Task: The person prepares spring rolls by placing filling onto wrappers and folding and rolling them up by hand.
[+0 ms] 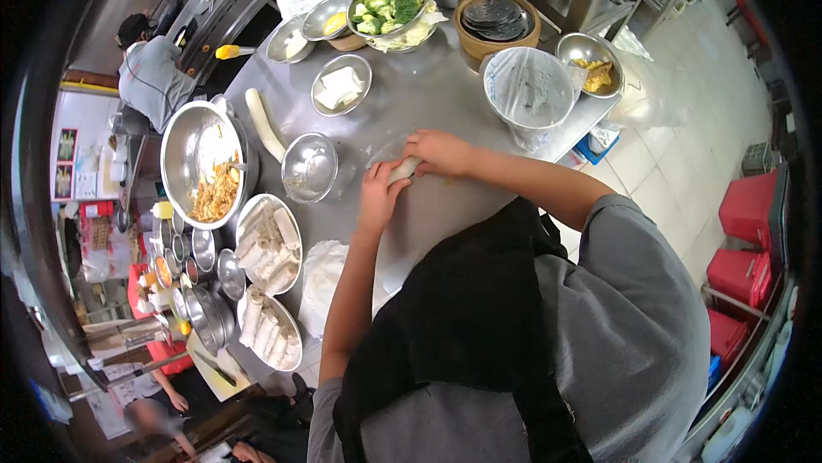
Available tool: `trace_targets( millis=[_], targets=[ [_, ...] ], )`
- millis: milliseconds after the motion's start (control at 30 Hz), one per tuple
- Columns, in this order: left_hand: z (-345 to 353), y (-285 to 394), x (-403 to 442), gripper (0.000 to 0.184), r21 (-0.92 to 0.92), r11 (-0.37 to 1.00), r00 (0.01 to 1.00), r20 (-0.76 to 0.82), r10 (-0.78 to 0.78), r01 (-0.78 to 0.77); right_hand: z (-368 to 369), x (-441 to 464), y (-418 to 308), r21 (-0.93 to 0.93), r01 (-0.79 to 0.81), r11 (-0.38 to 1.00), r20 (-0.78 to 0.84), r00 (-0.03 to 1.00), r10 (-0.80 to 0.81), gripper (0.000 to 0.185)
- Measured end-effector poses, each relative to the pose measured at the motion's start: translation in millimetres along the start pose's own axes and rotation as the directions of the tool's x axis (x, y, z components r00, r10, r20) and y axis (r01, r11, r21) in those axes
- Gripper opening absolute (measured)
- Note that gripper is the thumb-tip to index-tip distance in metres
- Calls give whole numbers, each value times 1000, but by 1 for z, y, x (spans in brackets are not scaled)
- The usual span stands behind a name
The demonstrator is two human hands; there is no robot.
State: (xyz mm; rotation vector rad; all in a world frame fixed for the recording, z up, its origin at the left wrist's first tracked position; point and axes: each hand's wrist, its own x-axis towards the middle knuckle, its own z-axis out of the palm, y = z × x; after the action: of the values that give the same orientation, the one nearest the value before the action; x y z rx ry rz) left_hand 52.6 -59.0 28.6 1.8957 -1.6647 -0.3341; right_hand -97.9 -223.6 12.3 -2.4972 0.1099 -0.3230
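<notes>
Fingers of both our hands curl around a short pale roll [402, 172], which lies on the steel counter [419, 78] right in front of our black apron [462, 292]. Our left hand [381, 193] holds the near end, thumb and fingers closed about it, while our right hand [437, 153] bends over the far end, its fingers folded down onto the roll; we see part of the pale surface in the gap between them. Just beside our left hand sits a small steel bowl [310, 162], and behind that bowl we have a long pale log [264, 123] lying on the counter. Further to our left stands a large steel bowl [190, 139] with shredded orange-brown filling [218, 193] piled against its wall. Nearer to us, white rolls [267, 247] lie heaped on one plate, with more on a second plate just below. Ahead of our hands we find a bowl of white pieces [341, 89], then broccoli [387, 8] and a bamboo steamer [466, 39] holding dark discs [492, 14]. A plastic-lined container [531, 91] stands near our right forearm. Across the room, a person in a dark cap [156, 78] bends forward.
</notes>
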Motion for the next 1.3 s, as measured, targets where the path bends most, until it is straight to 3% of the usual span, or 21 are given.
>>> trace_targets(
  millis=[100,200,300,467,567,667,800,900,1000,1167,1300],
  targets=[
    [-6,-4,4,46,-105,980,985,60,-162,167,-1,9,5,30,-43,999,66,997,41,32],
    [-14,0,5,51,1,998,997,39,-68,68,-4,15,6,65,-98,993,147,985,88,30],
    [-13,-5,3,49,-33,998,999,20,-48,48,-5,18,11,92,-102,990,172,981,85,31],
    [-20,-6,9,39,-63,990,989,87,-117,122,0,19,19,139,-79,987,128,990,62,39],
    [-24,-8,13,37,-91,985,984,117,-137,148,-22,11,-10,-121,-35,992,20,999,37,47],
    [-26,-11,16,37,-150,972,975,156,-158,182,-19,11,-16,-202,55,978,74,996,-41,48],
    [-28,-15,20,35,-188,953,958,209,-195,236,9,11,2,-214,113,970,-14,993,-119,38],
    [-31,-12,16,36,148,988,992,123,20,-38,14,11,7,-207,117,971,-26,992,-125,32],
    [-21,4,7,40,297,953,998,-6,62,-58,13,14,11,-201,135,970,8,991,-137,29],
    [4,0,-7,41,293,956,997,-83,11,13,12,22,17,-167,154,974,75,987,-143,32],
    [3,-3,-5,38,245,969,996,-94,6,17,8,18,12,-232,144,962,-16,988,-152,35]
  ],
)
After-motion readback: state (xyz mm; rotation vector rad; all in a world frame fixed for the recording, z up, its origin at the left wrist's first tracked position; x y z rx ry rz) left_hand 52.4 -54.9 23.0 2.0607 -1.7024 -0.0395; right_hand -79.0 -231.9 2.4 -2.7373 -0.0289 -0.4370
